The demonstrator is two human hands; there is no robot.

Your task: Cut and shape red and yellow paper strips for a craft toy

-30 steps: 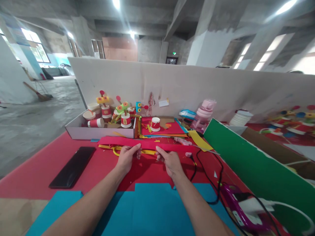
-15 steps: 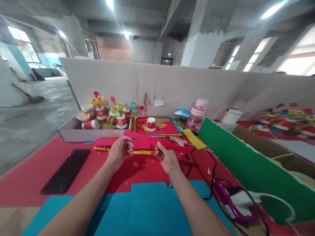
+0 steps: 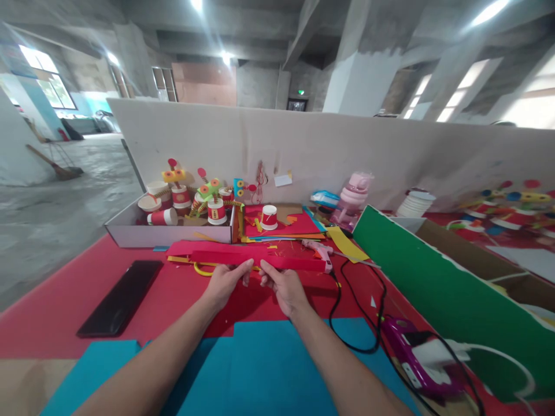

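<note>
My left hand [image 3: 226, 283] and my right hand [image 3: 282, 284] are close together over the red tabletop, thumbs on top. Between thumbs and fingers they both pinch a long red paper strip [image 3: 299, 264], which stretches level out to either side. More red paper [image 3: 178, 249] lies just behind its left end, with yellow paper strips [image 3: 177, 259] partly beneath. At the strip's right end a pink glue gun [image 3: 318, 248] rests on the table, partly covered by it. The curled fingertips of both hands are mostly hidden from me.
Blue paper sheets [image 3: 277, 361] cover the near edge. A black phone [image 3: 120, 297] lies left. At the back are a white box [image 3: 169, 235] of paper-cup figures and a paper cup [image 3: 269, 218]. Right are black cables [image 3: 336, 312], a purple power strip [image 3: 411, 352] and a green-sided box [image 3: 425, 271].
My left hand has moved right and down to meet the right hand, and now grips the strip too. The strip has come lower and lies straighter.
</note>
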